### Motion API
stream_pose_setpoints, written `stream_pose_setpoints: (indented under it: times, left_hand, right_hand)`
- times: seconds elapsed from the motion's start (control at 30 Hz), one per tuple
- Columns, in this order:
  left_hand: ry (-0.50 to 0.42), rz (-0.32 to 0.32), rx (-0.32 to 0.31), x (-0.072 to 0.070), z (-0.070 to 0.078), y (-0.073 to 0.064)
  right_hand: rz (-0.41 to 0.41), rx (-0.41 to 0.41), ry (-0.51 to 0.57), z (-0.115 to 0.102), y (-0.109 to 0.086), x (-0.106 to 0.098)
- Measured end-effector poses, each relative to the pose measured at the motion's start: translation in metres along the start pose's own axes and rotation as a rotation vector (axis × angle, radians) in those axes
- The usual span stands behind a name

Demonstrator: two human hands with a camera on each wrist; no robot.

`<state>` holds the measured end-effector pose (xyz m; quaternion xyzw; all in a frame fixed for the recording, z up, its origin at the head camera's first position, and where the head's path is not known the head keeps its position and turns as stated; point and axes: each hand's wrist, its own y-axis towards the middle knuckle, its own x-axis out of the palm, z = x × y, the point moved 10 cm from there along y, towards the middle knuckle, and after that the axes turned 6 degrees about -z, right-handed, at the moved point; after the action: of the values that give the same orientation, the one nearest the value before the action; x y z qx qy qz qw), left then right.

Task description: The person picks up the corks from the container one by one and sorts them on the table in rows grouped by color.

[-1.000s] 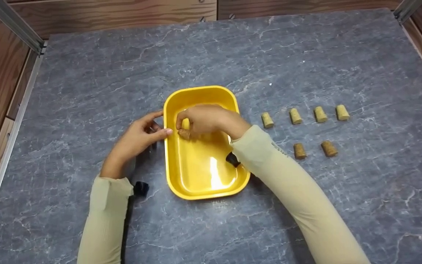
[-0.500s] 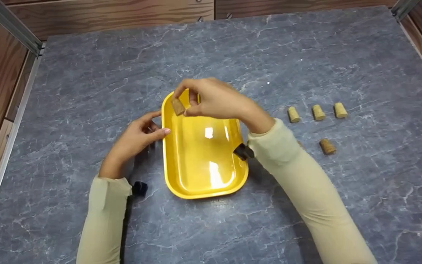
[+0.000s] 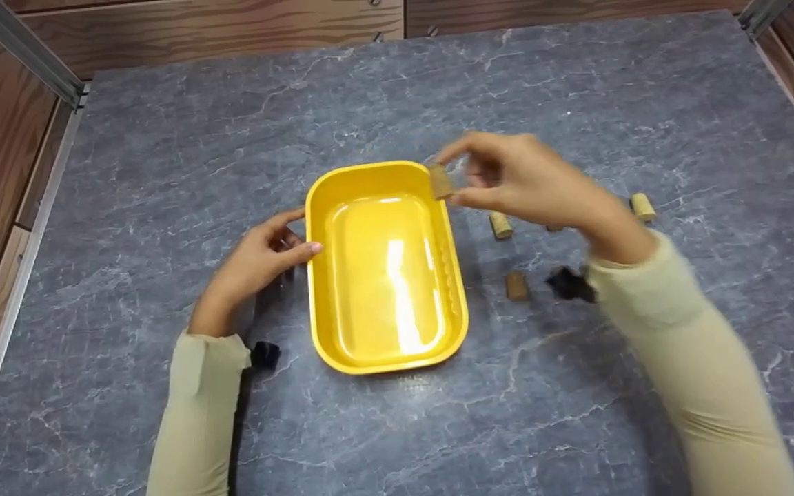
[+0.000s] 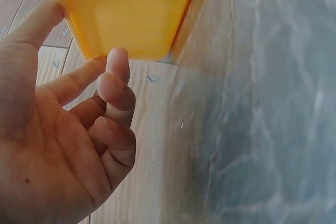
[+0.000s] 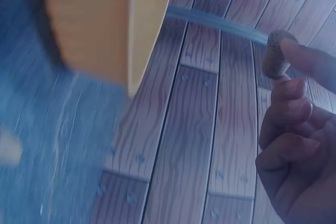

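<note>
My right hand (image 3: 531, 176) pinches a brown tapered cork (image 3: 440, 182) between thumb and forefinger, at the right rim of the yellow tub (image 3: 352, 368). In the right wrist view the cork (image 5: 275, 55) stands out between the fingertips, the other fingers curled below. My left hand (image 3: 252, 258) holds the tub's left rim, thumb lapping over the edge and forefinger against the side. In the left wrist view its remaining fingers bend loosely beside the tub wall (image 4: 126, 14). Nothing shows inside the tub.
Right of the tub lie a pale cork (image 3: 500, 225), another pale cork (image 3: 642, 207) and a brown cork (image 3: 516, 285). My right hand and forearm cover other corks between them. Wood-patterned panels (image 3: 211, 31) edge the grey marbled table (image 3: 197, 138).
My right hand has lifted the brown cork out of the tub and carried it right, to the far right rim. The left hand stays at the left rim.
</note>
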<state>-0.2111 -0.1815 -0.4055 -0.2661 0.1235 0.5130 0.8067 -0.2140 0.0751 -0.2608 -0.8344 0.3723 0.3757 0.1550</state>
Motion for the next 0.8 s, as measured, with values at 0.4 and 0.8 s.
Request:
stream_pose_setpoints:
  times: [0.4, 0.8]
  left_hand:
    - [-0.002, -0.006, -0.01, 0.002, 0.001, 0.0]
    - [0.017, -0.008, -0.019, 0.0, 0.002, -0.001]
  right_hand:
    - [0.047, 0.161, -0.108, 0.064, -0.082, -0.045]
    - [0.066, 0.511, -0.244, 0.149, -0.167, -0.064]
